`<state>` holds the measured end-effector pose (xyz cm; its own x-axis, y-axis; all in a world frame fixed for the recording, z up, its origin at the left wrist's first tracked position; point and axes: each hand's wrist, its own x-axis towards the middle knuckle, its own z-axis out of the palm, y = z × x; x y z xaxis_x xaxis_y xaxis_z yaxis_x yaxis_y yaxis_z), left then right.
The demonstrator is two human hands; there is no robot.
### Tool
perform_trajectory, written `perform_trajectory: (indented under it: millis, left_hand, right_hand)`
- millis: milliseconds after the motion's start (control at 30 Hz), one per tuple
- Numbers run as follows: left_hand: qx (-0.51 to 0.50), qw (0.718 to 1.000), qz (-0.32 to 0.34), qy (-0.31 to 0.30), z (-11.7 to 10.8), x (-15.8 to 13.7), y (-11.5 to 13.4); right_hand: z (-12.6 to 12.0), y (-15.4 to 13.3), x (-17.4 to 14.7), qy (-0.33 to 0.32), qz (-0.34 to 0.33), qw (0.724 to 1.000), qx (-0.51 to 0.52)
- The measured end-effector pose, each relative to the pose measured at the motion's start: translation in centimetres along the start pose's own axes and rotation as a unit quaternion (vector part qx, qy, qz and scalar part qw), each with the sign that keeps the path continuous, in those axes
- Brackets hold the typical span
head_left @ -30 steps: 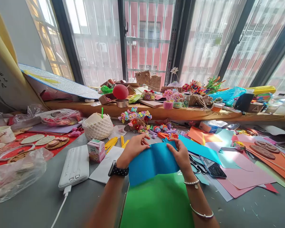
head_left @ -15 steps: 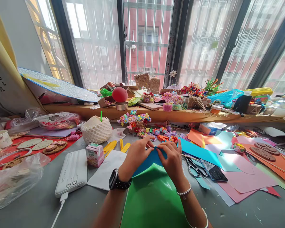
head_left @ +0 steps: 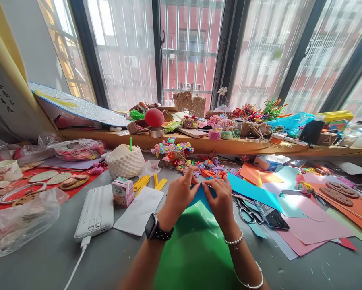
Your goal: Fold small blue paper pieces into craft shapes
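Note:
A sheet of blue paper is pinched at its far edge between both my hands. My left hand, with a black watch on the wrist, has thumb and fingers closed on it from the left. From the right, my right hand, above a beaded bracelet, grips the same edge, its thumb tip almost touching the left one. Beneath and in front lies a glossy green sheet, with its far end raised toward the blue paper. My fingers hide part of the fold.
Left are a white power bank with a cable, a drink carton and white paper. To the right lie scissors, a phone, bright blue paper and pink sheets. Flower crafts stand behind.
My hands have shifted slightly right in the picture, with the left hand turned a little more upright. Both still pinch the blue paper, and less of it shows between them.

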<state>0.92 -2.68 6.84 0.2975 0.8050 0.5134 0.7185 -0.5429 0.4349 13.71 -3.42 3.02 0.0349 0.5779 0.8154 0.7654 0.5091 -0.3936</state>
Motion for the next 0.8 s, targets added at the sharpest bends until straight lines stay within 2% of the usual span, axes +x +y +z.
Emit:
perform_trajectory:
  millis: [433,800]
  left_hand:
    - [0.012,0.998,-0.02,0.057,1.4,-0.4,1.1]
    - [0.0,0.994,-0.009,0.104,2.6,-0.8,1.6]
  right_hand:
    - [-0.1,0.3,-0.2,0.025,0.048,0.998,0.041]
    - [-0.5,0.3,-0.2,0.051,0.057,0.995,0.061]
